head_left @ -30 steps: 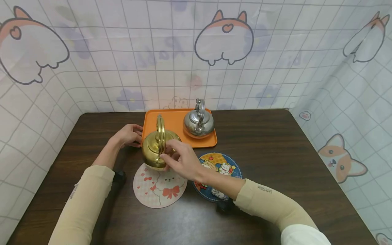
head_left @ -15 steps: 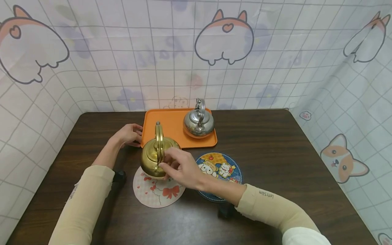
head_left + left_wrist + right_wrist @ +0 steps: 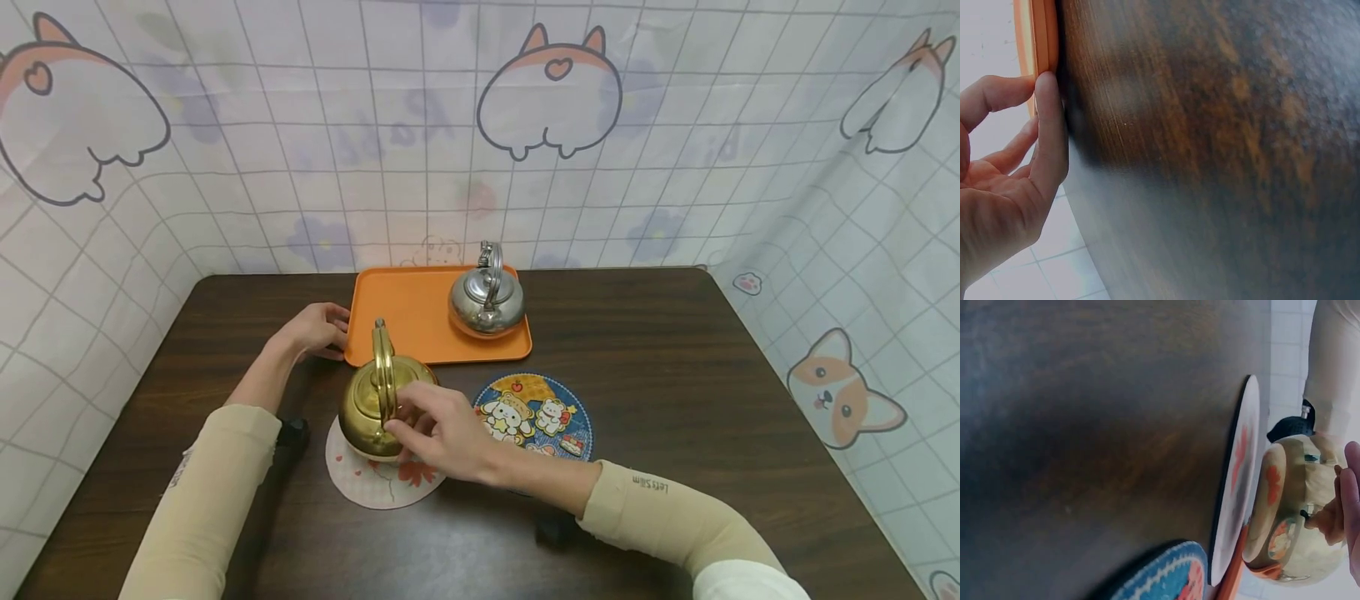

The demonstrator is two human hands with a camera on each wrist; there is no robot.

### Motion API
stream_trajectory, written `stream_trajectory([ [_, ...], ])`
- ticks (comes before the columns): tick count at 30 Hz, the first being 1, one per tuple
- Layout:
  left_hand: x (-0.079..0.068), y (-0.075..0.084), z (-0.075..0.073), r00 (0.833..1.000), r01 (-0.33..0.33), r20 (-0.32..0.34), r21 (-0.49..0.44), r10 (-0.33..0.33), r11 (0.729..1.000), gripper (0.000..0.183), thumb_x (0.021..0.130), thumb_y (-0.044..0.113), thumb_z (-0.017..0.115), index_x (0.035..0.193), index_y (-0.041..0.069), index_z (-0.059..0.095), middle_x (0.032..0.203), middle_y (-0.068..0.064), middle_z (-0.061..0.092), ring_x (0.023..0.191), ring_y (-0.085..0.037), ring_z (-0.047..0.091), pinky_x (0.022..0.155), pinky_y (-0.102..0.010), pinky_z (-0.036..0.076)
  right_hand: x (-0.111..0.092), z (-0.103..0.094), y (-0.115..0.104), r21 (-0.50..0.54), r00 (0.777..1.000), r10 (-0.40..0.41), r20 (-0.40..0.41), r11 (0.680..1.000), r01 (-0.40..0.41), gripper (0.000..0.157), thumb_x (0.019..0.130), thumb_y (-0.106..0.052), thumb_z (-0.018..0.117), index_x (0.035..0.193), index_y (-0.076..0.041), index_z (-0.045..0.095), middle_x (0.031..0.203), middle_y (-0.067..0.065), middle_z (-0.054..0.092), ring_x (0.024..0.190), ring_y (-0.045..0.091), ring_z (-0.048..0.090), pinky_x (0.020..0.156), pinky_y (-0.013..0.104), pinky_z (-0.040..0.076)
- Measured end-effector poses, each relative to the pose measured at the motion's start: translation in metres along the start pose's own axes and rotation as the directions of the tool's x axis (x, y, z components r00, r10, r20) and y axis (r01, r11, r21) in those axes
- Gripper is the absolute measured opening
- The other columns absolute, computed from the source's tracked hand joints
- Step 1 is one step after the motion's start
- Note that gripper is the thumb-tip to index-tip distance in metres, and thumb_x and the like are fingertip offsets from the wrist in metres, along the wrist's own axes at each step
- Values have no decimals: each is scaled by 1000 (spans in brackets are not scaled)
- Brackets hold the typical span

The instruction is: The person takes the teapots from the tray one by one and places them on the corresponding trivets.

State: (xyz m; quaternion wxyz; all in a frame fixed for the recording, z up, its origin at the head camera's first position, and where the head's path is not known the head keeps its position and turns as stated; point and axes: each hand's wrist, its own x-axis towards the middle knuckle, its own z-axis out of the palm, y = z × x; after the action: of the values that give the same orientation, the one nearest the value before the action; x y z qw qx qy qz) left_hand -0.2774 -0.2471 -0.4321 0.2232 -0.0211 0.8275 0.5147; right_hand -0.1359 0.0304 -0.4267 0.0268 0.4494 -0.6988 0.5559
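My right hand (image 3: 450, 433) holds a gold kettle (image 3: 358, 421) by its upright handle, thumb and fingers round it. The kettle hangs low over a round pink placemat (image 3: 365, 492) with a bear and red bows, hiding its back part. In the right wrist view, a narrow gap shows between the kettle's base and the placemat (image 3: 1240, 469). My left hand (image 3: 315, 332) pinches the left edge of an orange tray (image 3: 401, 312); the left wrist view shows its thumb and a finger on the rim. On the tray's right side stands a silver kettle (image 3: 487, 304).
Right of the pink placemat lies a round blue placemat (image 3: 551, 412) with cartoon figures, partly under my right forearm. All of this is on a dark wooden table (image 3: 675, 375). A tile-patterned cloth (image 3: 420, 150) with corgi prints hangs behind and at both sides.
The gold kettle has come toward me and lower, from the tray's front edge to over the pink placemat, carried by my right hand. My left hand and the tray have stayed in place.
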Motion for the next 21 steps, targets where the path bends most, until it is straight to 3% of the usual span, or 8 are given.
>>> stream_trajectory([
  [5, -1, 1, 0, 1000, 0, 0, -5, 0, 1000, 67, 94, -9, 61, 151, -14, 28, 137, -34, 45, 103, -36, 64, 85, -44, 61, -4, 2, 0, -16, 1000, 21, 20, 1000, -20, 9, 98, -4, 67, 105, -6, 61, 92, 5, 64, 68, 0, 67, 60, 18, 58],
  [10, -1, 1, 1, 1000, 1, -10, 10, -1, 1000, 64, 94, -9, 61, 151, -14, 30, 137, -34, 46, 101, -34, 64, 83, -42, 62, -7, 6, -4, 49, 998, 47, 53, 998, -49, 10, 100, -3, 65, 108, -6, 61, 91, 7, 64, 60, 3, 68, 47, 20, 55],
  [21, 0, 1, 1, 1000, 1, -20, 19, -1, 1000, 64, 94, -9, 60, 150, -13, 31, 136, -33, 45, 102, -35, 64, 82, -40, 62, -9, 11, -3, -1, 995, -76, 62, 997, 77, 14, 95, 2, 68, 98, -7, 59, 84, 3, 64, 62, -6, 63, 52, 14, 54],
])
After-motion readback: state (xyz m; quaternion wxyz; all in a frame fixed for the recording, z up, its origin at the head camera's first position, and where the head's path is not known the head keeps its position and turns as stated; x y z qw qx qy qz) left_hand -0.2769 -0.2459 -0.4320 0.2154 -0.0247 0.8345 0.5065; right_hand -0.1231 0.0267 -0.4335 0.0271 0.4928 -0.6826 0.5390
